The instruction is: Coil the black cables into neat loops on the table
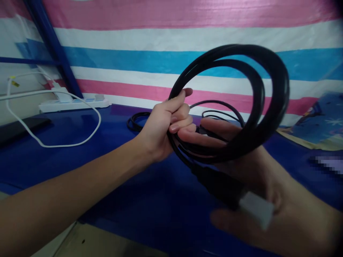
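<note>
A thick black cable, wound in several loops, hangs in the air above the desk. My left hand is closed around one side of the coil, with its fingers curled into the palm. Behind the lower part of the loops, my right hand stretches its fingers toward the left, apart from the thumb. The loops cross in front of it; whether they rest on the fingers is hard to see. Dangling before the right palm is the cable's black connector with a pale grey end, blurred.
More thin black cable lies on the blue desk behind my hands. At the back left is a white power strip with a plugged-in charger and a looping white cable. A dark flat object lies at the left.
</note>
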Demonstrator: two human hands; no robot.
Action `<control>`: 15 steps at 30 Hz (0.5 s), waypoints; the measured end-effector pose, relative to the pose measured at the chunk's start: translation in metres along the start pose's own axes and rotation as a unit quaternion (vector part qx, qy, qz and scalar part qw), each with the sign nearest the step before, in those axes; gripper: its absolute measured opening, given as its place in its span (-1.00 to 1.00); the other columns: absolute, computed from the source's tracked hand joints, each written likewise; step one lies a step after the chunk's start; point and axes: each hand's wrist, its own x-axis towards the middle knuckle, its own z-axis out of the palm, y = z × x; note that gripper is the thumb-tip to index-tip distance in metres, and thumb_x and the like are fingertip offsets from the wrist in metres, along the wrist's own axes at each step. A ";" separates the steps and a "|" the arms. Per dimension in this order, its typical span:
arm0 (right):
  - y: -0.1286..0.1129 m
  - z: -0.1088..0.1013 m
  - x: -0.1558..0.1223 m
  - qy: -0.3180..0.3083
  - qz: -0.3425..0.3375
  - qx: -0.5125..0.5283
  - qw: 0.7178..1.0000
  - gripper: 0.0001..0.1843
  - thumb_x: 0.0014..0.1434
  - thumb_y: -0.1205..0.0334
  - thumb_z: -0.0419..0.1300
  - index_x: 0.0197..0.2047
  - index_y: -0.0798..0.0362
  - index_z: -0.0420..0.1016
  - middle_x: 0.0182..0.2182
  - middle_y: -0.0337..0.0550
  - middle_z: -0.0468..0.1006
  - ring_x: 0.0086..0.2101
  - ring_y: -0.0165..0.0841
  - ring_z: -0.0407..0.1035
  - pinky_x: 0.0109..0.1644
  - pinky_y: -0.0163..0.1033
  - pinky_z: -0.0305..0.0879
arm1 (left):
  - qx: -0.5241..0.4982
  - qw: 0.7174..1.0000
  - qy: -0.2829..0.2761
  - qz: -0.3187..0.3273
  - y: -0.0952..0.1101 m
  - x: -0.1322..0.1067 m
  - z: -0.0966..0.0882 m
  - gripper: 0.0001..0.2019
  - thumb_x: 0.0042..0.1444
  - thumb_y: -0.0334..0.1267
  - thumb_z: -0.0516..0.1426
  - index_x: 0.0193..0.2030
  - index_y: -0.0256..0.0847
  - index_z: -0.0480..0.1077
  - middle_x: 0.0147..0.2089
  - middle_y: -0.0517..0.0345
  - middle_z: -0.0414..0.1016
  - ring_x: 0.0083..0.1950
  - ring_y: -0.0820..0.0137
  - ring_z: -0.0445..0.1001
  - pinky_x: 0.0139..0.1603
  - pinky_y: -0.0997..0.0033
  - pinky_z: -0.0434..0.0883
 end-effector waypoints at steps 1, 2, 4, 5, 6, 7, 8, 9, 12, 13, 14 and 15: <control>0.000 0.002 -0.001 -0.001 -0.013 -0.011 1.000 -0.17 -0.04 0.37 0.28 0.26 -0.33 0.18 0.18 -0.28 0.35 0.21 -0.20 0.22 0.25 -0.10 0.25 | -0.011 1.000 -0.008 -0.010 -0.001 0.000 0.001 -0.81 0.31 -0.26 -0.02 -0.31 -0.20 0.33 -0.70 0.41 -0.16 -0.75 0.64 -0.09 -0.70 0.67 0.04; -0.001 0.003 -0.001 0.000 -0.027 -0.026 0.999 -0.18 -0.05 0.36 0.31 0.25 -0.32 0.21 0.21 -0.30 0.30 0.25 -0.20 0.15 0.28 -0.14 0.20 | -0.025 0.999 -0.013 -0.023 -0.002 0.000 0.002 -0.79 0.32 -0.26 -0.03 -0.32 -0.20 0.32 -0.70 0.40 -0.17 -0.74 0.65 -0.11 -0.70 0.68 0.03; -0.003 0.002 0.001 -0.002 -0.039 -0.068 0.997 -0.28 -0.02 0.33 0.33 0.19 -0.30 0.28 0.21 -0.32 0.29 0.26 -0.21 0.12 0.28 -0.19 0.21 | -0.046 0.997 -0.022 -0.064 -0.008 -0.001 0.004 -0.76 0.32 -0.23 -0.02 -0.38 -0.22 0.29 -0.68 0.40 -0.18 -0.73 0.67 -0.13 -0.69 0.69 -0.01; -0.004 0.000 0.002 -0.004 -0.036 -0.086 0.996 -0.37 0.03 0.30 0.32 0.15 -0.28 0.32 0.19 -0.33 0.31 0.24 -0.22 0.16 0.26 -0.21 0.25 | -0.048 0.995 -0.022 -0.081 -0.012 -0.002 0.005 -0.76 0.30 -0.23 0.00 -0.39 -0.22 0.27 -0.66 0.39 -0.16 -0.71 0.67 -0.11 -0.69 0.69 -0.01; -0.006 -0.002 0.002 -0.003 -0.032 -0.097 0.995 -0.49 0.09 0.27 0.28 0.10 -0.27 0.36 0.16 -0.34 0.33 0.20 -0.25 0.21 0.23 -0.23 0.28 | -0.042 0.995 -0.018 -0.088 -0.016 -0.003 0.007 -0.78 0.29 -0.23 0.02 -0.40 -0.23 0.26 -0.65 0.39 -0.12 -0.69 0.67 -0.08 -0.67 0.69 0.00; -0.008 -0.003 0.003 0.001 -0.024 -0.104 0.994 -0.60 0.15 0.24 0.23 0.06 -0.27 0.39 0.13 -0.35 0.36 0.17 -0.29 0.25 0.20 -0.27 0.30 | -0.029 0.996 -0.009 -0.086 -0.021 -0.004 0.008 -0.80 0.27 -0.24 0.04 -0.39 -0.23 0.26 -0.64 0.38 -0.08 -0.67 0.66 -0.04 -0.66 0.68 0.02; -0.009 -0.004 0.003 0.008 -0.017 -0.108 0.994 -0.70 0.21 0.20 0.18 0.01 -0.25 0.42 0.09 -0.35 0.39 0.15 -0.32 0.26 0.18 -0.30 0.32 | -0.015 0.997 0.002 -0.079 -0.025 -0.005 0.009 -0.82 0.26 -0.25 0.04 -0.37 -0.22 0.27 -0.63 0.37 -0.05 -0.65 0.65 0.00 -0.64 0.67 0.05; -0.010 -0.005 0.003 0.018 -0.011 -0.109 0.994 -0.76 0.25 0.18 0.14 -0.02 -0.24 0.44 0.05 -0.34 0.41 0.15 -0.34 0.26 0.15 -0.32 0.33 | -0.001 0.997 0.015 -0.070 -0.028 -0.006 0.010 -0.85 0.26 -0.27 0.03 -0.35 -0.21 0.27 -0.62 0.36 -0.02 -0.63 0.63 0.03 -0.61 0.66 0.08; -0.010 -0.005 0.004 0.058 0.021 -0.061 0.996 -0.84 0.31 0.13 0.06 -0.10 -0.19 0.44 -0.13 -0.28 0.49 0.07 -0.37 0.31 0.05 -0.34 0.36 | 0.036 0.998 0.033 -0.050 -0.034 -0.006 0.009 -0.89 0.25 -0.30 0.00 -0.31 -0.20 0.25 -0.60 0.36 0.04 -0.63 0.60 0.07 -0.58 0.60 0.12; -0.010 -0.005 0.005 0.077 0.040 -0.023 0.996 -0.85 0.32 0.12 0.04 -0.16 -0.16 0.43 -0.24 -0.27 0.50 -0.03 -0.38 0.37 0.01 -0.33 0.37 | 0.054 0.997 0.033 -0.044 -0.035 -0.005 0.007 -0.90 0.25 -0.31 0.00 -0.31 -0.20 0.25 -0.59 0.35 0.07 -0.61 0.58 0.11 -0.57 0.58 0.14; -0.009 -0.006 0.007 0.101 0.056 0.022 0.993 -0.83 0.33 0.10 0.03 -0.22 -0.12 0.42 -0.36 -0.27 0.47 -0.16 -0.39 0.41 -0.04 -0.32 0.37 | 0.088 0.995 0.032 -0.033 -0.035 -0.004 0.004 -0.91 0.23 -0.31 0.00 -0.31 -0.20 0.25 -0.58 0.34 0.11 -0.59 0.57 0.15 -0.55 0.56 0.16; -0.009 -0.007 0.008 0.122 0.073 0.072 0.987 -0.80 0.33 0.08 0.03 -0.27 -0.09 0.41 -0.48 -0.28 0.39 -0.31 -0.42 0.41 -0.09 -0.32 0.38 | 0.143 0.989 0.031 -0.017 -0.034 -0.002 0.000 -0.91 0.21 -0.31 0.01 -0.33 -0.21 0.26 -0.56 0.32 0.15 -0.56 0.56 0.18 -0.52 0.54 0.17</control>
